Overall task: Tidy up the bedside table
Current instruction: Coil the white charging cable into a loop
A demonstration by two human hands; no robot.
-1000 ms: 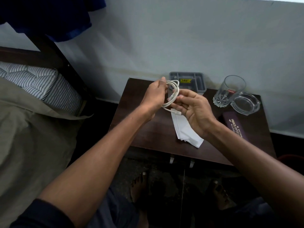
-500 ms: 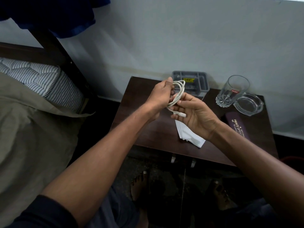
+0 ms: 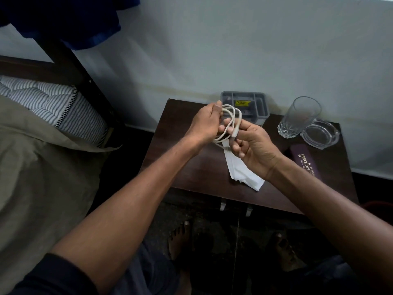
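The thin white charging cable [image 3: 230, 122] is now gathered into a few loops above the dark wooden desk [image 3: 187, 167]. The left hand [image 3: 205, 126] pinches the bundle at its top, and the right hand [image 3: 253, 145] has drawn one plug end across the loops, closer in than half a second ago. The coil looks nearly finished (a final wrap seems due). The grey compartmented plastic tray [image 3: 260, 108] sits just behind, a likely home; the folded white papers [image 3: 242, 173] lie loose beneath.
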